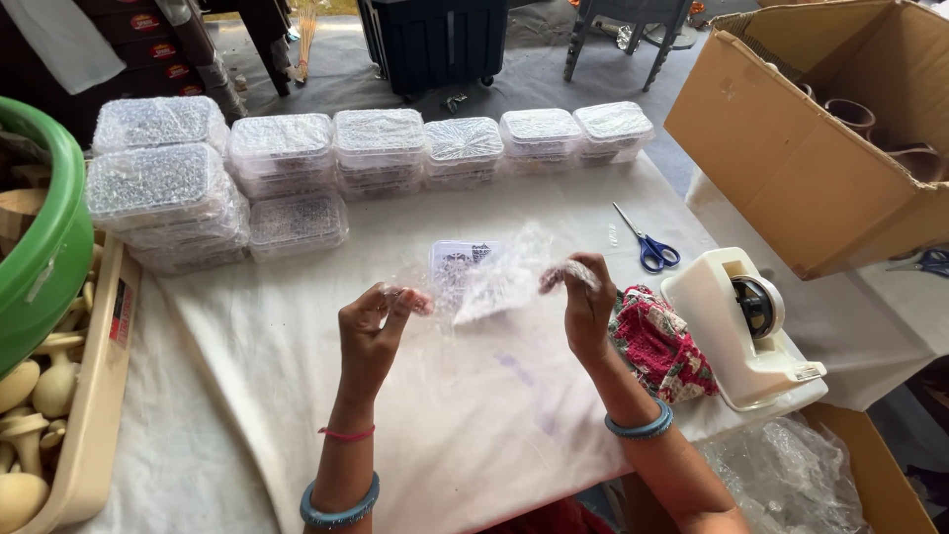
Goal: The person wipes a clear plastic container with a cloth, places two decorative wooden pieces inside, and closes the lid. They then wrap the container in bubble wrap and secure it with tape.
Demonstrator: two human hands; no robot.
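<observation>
Held a sheet of clear bubble wrap (494,282) stretched between both hands above the counter (465,415), just in front of the scissors (647,247). Left hand (376,331) pinched one edge of the sheet between thumb and fingertips; right hand (583,302) pinched the opposite edge, fingers curled over it. Seen through the sheet, left of the scissors: a small clear plastic box (460,265) with dark patterning, lying on the counter or lifted slightly, impossible to say which.

Judged well advanced: two rows of wrapped boxes (287,158) stacked behind and to the left of the scissors, several layers high at the left end. Judged still unfinished for the piece in hand: wrap spread open, not yet folded round the box, no tape on it. Tape dispenser (746,326) stood untouched to the right of the scissors, patterned red cloth (657,346) just below them.

Hard to make out: contents of the wrapped boxes, blurred by the bubble film. Cut off at the frame edge far left of the scissors: a green tub (44,237) and a tray of pale wooden pieces (30,396). Cardboard box (820,148) to the right of the scissors showed only rims of brownish cups inside.
</observation>
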